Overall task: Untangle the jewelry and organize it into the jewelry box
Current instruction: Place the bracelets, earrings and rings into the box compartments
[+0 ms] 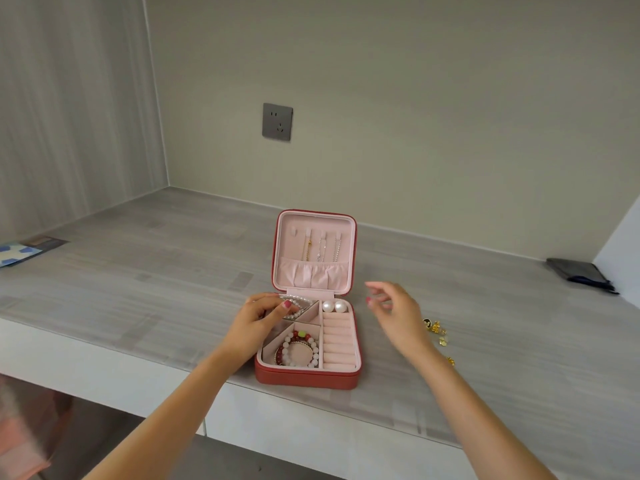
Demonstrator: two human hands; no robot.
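Pinching a pearl strand (295, 304) over the box's (308, 377) far-left compartment, your left hand (258, 322) curls its fingers round it. Your right hand (394, 306) hovers loosely spread, holding nothing, just right of the box, near the tabletop's front edge. Count three chains (322, 249) in the lid, two pearls (335, 306), two bracelets (298, 349). Gold earrings (437, 330) lie beyond your right wrist.

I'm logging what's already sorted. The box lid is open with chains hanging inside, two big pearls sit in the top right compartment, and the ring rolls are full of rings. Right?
Nearly. The head view shows the ring rolls empty, no rings on them. The rest holds: the jewelry box lid is open, chains hang inside, and two big pearls sit in the top right compartment.
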